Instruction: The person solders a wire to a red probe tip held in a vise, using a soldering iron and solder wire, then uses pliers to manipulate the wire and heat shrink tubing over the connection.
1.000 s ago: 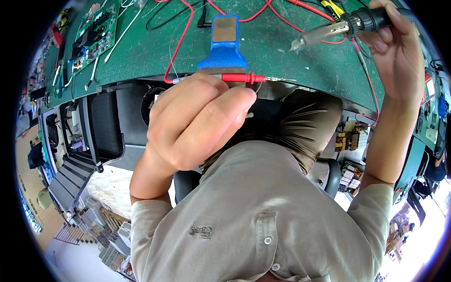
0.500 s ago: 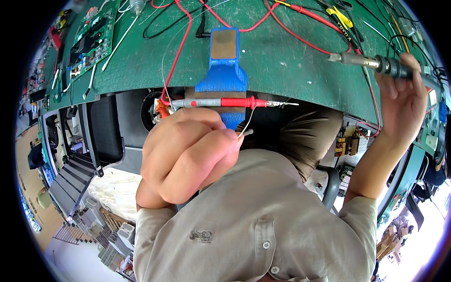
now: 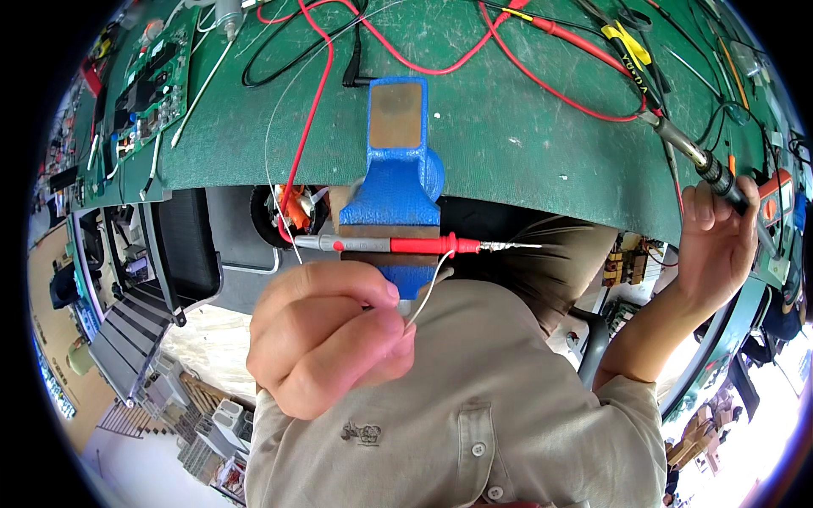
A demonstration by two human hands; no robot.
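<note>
While a rectangular green circuit board (image 3: 152,97), crowded with small components, is being supported at the left by the scuffed green worktop (image 3: 508,144), a slim white cable (image 3: 203,93) is being noted just beside it. Below the worktop's front edge, orange scraps (image 3: 296,210) are being held in a round black bin (image 3: 257,222). Next, a thin, pale, flexible wire (image 3: 429,295) is being pinched between thumb and forefinger of the bare left hand (image 3: 330,339), the other fingers curled closed; its bent length is being raised to the probe's red part, contact uncertain. That slender grey-and-red plastic test probe (image 3: 415,245) is being clamped level by the blue metal vise (image 3: 398,182) at the worktop's front edge, bare tip pointing right. From its grey end a thin red lead (image 3: 315,110) is being led up over the worktop. At far right, a soldering iron with metal barrel and black collar (image 3: 718,176) is being gripped by the right hand (image 3: 720,241), fingers closed around it; its tip is being angled up-left near a yellow strap (image 3: 627,46), well apart from the clamped probe.
</note>
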